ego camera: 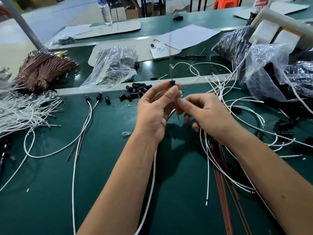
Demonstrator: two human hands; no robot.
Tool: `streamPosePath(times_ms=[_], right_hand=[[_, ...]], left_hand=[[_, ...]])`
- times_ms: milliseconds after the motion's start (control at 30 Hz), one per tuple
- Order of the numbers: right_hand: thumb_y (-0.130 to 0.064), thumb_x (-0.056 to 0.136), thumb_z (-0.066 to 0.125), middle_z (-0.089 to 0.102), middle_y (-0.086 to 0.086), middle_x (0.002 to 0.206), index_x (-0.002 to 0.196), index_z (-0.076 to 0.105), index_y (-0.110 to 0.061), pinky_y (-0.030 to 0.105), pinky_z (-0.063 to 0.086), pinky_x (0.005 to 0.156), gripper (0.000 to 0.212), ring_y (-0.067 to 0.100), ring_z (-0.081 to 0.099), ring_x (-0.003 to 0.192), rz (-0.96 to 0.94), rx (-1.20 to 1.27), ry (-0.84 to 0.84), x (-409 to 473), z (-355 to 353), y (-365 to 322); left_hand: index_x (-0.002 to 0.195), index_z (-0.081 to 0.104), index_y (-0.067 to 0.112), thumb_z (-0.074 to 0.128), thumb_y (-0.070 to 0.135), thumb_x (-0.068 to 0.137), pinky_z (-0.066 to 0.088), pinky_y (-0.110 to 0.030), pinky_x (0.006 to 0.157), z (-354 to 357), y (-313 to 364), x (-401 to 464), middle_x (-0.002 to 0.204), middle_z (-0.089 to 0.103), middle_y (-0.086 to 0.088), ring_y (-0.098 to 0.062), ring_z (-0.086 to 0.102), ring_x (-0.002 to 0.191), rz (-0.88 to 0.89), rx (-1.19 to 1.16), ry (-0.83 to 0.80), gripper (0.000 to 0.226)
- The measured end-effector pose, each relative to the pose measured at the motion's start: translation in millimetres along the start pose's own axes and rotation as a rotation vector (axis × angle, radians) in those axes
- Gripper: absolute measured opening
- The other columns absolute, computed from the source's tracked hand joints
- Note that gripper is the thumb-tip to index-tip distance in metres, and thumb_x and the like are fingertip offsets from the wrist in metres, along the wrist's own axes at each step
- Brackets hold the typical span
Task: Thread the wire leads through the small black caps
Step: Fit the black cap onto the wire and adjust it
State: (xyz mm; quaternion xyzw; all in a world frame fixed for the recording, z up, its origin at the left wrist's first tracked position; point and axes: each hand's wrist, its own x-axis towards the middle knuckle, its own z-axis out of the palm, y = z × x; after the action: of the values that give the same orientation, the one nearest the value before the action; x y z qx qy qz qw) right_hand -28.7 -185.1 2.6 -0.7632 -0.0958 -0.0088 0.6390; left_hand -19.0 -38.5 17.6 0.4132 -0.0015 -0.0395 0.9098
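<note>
Cap (pixel 172 83), small and black, sits pinched at the left hand's (pixel 153 110) fingertips, a brown lead (pixel 177 106) running down from it into the right hand's (pixel 205 114) pinch just below. Threading looks midway; next, probably, drawing the lead fully through. Loose caps (pixel 137 91) lie beyond the fingers.

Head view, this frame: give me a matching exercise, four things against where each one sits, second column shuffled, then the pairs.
Things:
1. black cap
2. water bottle
3. brown wire bundle
4. phone

Places:
A. far left of the bench, lying fanned out
B. pinched at the fingertips of the left hand
C. on the pale mat beside a sheet of paper
D. standing at the far edge, top of the view

Pairs: 1-B, 2-D, 3-A, 4-C
</note>
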Motion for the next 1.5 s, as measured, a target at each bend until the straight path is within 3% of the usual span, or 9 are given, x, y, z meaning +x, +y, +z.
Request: streamPosePath(times_ms=[267,500,600,733,867,1000,1133,1400,1500], right_hand=[[-0.022,0.097,0.071,0.064,0.019,0.070,0.078,0.075,-0.010,0.017,0.031,0.041,0.023,0.013,0.046,0.052,0.069,0.091,-0.033,-4,5,1],[-0.032,0.093,0.072,0.069,0.001,0.066,0.078,0.076,-0.014,0.015,0.035,0.042,0.024,0.006,0.049,0.049,0.170,-0.094,-0.622,-13,-7,-10],[-0.048,0.094,0.071,0.070,0.001,0.063,0.074,0.076,-0.013,0.018,0.039,0.043,0.041,0.010,0.053,0.047,0.115,-0.152,-0.361,-10,-9,-16],[-0.060,0.094,0.063,0.062,0.007,0.055,0.057,0.062,-0.011,0.035,0.046,0.061,0.062,0.029,0.062,0.059,-0.014,-0.840,0.333,0,-39,-11],[-0.079,0.081,0.063,0.063,0.008,0.064,0.063,0.064,-0.013,0.033,0.049,0.062,0.068,0.029,0.063,0.067,0.249,-1.122,0.220,-3,-30,-12],[-0.049,0.081,0.072,0.058,0.005,0.076,0.087,0.071,-0.018,0.031,0.044,0.066,0.031,0.032,0.058,0.075,0.222,-1.253,0.189,-4,-15,-14],[-0.031,0.078,0.068,0.045,0.003,0.064,0.076,0.067,-0.013,0.031,0.040,0.063,0.018,0.030,0.048,0.061,0.287,-1.205,0.168,-7,-15,-18],[-0.067,0.078,0.073,0.047,0.004,0.062,0.062,0.053,-0.012,0.033,0.039,0.062,0.060,0.031,0.052,0.067,0.272,-1.225,0.142,-3,-18,-10],[-0.035,0.081,0.073,0.053,0.006,0.065,0.069,0.061,-0.010,0.031,0.041,0.062,0.030,0.032,0.054,0.067,0.257,-1.140,0.169,-2,-19,-8]], left_hand=[[0.103,0.068,0.006,0.068,0.001,0.086,0.051,-0.022,0.052,4,-4,-1,0.089,0.077,-0.005,-0.014,0.072,0.074,-0.079,0.050,0.065,0.018],[0.122,0.062,-0.003,0.064,0.004,0.092,0.054,-0.014,0.052,-8,13,6,0.089,0.075,-0.009,-0.010,0.068,0.062,-0.123,-0.075,0.131,0.031],[0.113,0.064,0.000,0.061,0.002,0.094,0.052,-0.013,0.052,-8,14,6,0.091,0.074,-0.010,-0.010,0.065,0.061,-0.162,-0.091,0.131,0.020],[0.097,0.060,0.006,0.055,-0.003,0.097,0.048,-0.013,0.049,-7,13,8,0.084,0.072,-0.012,-0.011,0.059,0.060,-0.183,-0.082,0.131,0.010],[0.094,0.054,0.007,0.046,-0.004,0.100,0.038,-0.014,0.046,-4,5,8,0.079,0.064,-0.010,-0.010,0.047,0.053,-0.196,-0.035,0.113,0.014],[0.094,0.055,0.006,0.040,-0.002,0.101,0.033,-0.017,0.044,-2,2,6,0.079,0.054,-0.008,-0.009,0.037,0.049,-0.237,0.009,0.071,0.018],[0.107,0.058,-0.001,0.034,0.001,0.104,0.030,-0.016,0.044,0,-1,5,0.076,0.049,-0.004,-0.008,0.034,0.050,-0.256,0.080,0.035,0.024],[0.102,0.057,0.003,0.036,0.002,0.105,0.032,-0.018,0.048,0,-4,6,0.077,0.055,-0.006,-0.010,0.040,0.050,-0.223,0.110,0.046,0.022],[0.101,0.057,0.003,0.036,0.002,0.105,0.033,-0.018,0.045,0,-4,6,0.075,0.056,-0.006,-0.010,0.040,0.049,-0.219,0.098,0.042,0.021]])
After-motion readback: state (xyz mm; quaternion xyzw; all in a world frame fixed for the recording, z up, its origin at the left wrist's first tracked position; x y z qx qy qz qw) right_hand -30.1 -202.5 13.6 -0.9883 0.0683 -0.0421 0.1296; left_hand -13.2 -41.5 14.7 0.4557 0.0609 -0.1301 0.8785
